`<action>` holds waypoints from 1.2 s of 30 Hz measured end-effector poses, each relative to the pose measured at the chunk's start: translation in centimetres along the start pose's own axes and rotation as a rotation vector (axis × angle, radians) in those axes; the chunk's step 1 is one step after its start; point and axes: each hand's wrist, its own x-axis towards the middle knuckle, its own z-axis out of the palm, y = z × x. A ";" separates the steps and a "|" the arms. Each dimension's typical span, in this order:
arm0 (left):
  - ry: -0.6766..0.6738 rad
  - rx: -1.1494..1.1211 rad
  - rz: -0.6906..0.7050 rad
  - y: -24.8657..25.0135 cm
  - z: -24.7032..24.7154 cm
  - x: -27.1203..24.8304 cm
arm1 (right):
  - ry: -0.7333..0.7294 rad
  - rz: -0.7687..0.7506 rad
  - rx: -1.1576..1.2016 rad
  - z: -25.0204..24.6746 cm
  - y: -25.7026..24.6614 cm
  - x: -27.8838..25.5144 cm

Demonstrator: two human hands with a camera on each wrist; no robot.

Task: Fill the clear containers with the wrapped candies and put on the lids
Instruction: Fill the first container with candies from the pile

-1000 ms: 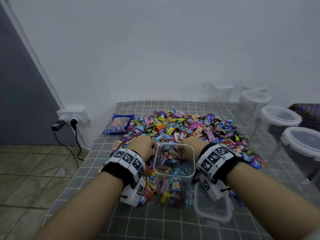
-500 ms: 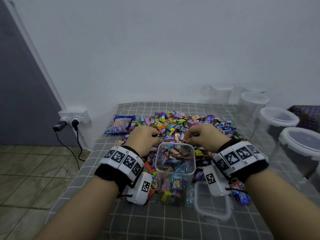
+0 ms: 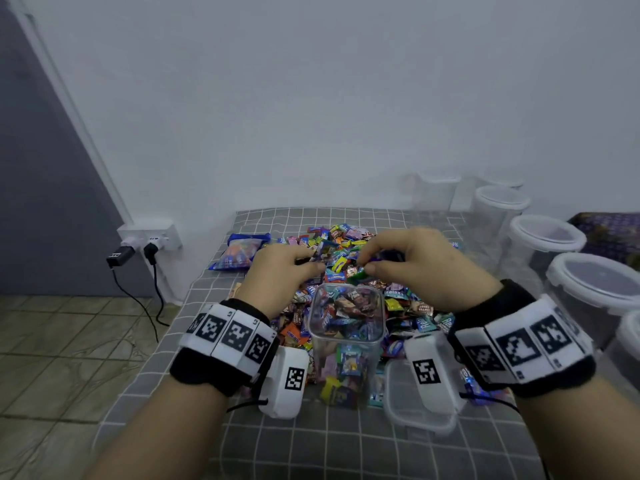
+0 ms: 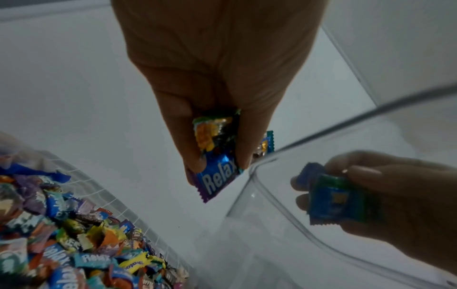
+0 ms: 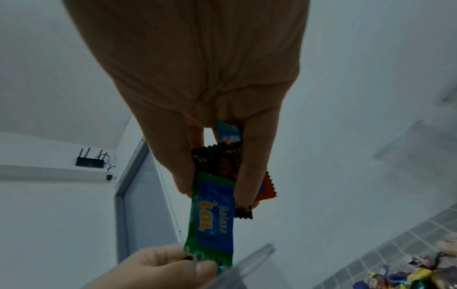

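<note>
A tall clear square container (image 3: 346, 344), nearly full of wrapped candies, stands at the near edge of the candy pile (image 3: 349, 258). Both hands hover just above and behind its rim. My left hand (image 3: 287, 268) (image 4: 217, 148) pinches a small bunch of candies, a blue "Relax" wrapper (image 4: 217, 179) lowest. My right hand (image 3: 391, 261) (image 5: 215, 176) pinches another bunch, a green and blue wrapper (image 5: 212, 221) hanging down. The container's clear lid (image 3: 419, 407) lies flat to the right of it.
Several empty clear containers with white lids (image 3: 547, 233) line the right side of the checked cloth (image 3: 311, 445). A blue candy bag (image 3: 239, 254) lies at the pile's back left. A wall socket with plugs (image 3: 145, 240) and tiled floor are to the left.
Both hands have risen from the pile behind the container, each with a pinch of candies, and now hang above its rim.
</note>
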 end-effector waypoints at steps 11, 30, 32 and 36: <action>0.033 -0.106 -0.023 0.2 -0.2 -1.1 | -0.194 -0.124 -0.162 3.5 -1.3 -0.8; 0.067 -0.251 0.039 4.4 -1.5 -3.0 | -0.226 0.220 0.355 5.1 2.3 -4.1; 0.036 -0.292 0.056 4.8 -1.1 -3.3 | -0.212 0.240 0.409 5.5 2.7 -4.1; -0.041 -0.289 0.049 4.7 0.1 -3.6 | -0.189 0.255 0.462 5.8 3.1 -4.0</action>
